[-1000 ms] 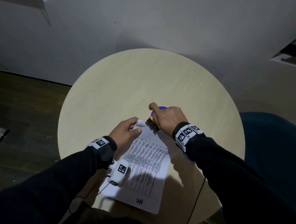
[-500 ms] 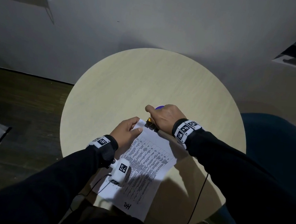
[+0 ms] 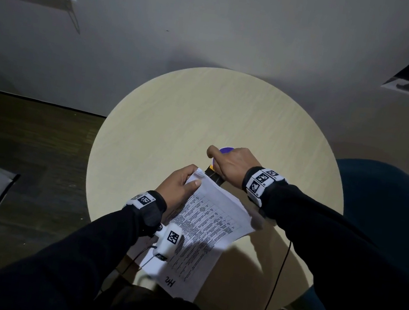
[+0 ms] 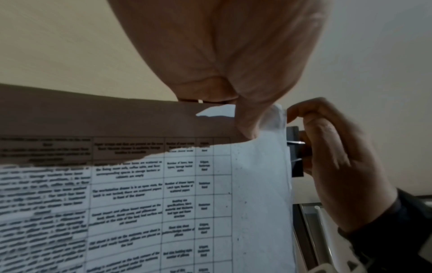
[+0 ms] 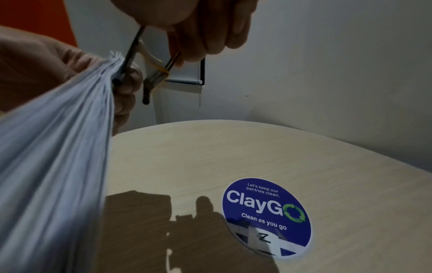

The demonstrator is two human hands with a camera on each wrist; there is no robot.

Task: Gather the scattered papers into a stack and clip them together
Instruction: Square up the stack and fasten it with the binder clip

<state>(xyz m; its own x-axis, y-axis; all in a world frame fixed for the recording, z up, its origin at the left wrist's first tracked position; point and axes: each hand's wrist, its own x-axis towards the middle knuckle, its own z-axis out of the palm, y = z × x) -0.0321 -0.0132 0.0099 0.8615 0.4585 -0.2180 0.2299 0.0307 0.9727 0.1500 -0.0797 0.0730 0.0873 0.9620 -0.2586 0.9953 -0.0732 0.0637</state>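
Observation:
A stack of printed papers (image 3: 209, 225) lies partly on the round table (image 3: 178, 113), with its far corner lifted. My left hand (image 3: 191, 179) pinches that corner, thumb on top. My right hand (image 3: 214, 164) squeezes a black binder clip (image 3: 214, 176) right at the corner. In the right wrist view the clip (image 5: 151, 72) has its jaws spread, and the papers' edge (image 5: 70, 129) lies against the outer side of one jaw, not between them. The left wrist view shows the top sheet (image 4: 187, 203) and the clip (image 4: 295, 162) just past its edge.
A round blue "ClayGo" sticker (image 5: 266, 216) sits on the table just beyond my right hand. A blue chair (image 3: 390, 211) stands to the right of the table. A wall lies behind, and dark floor (image 3: 26, 140) to the left.
The stack has turned a little, its near end swinging left, and its far corner has risen off the table. Both hands stay at that corner with the clip.

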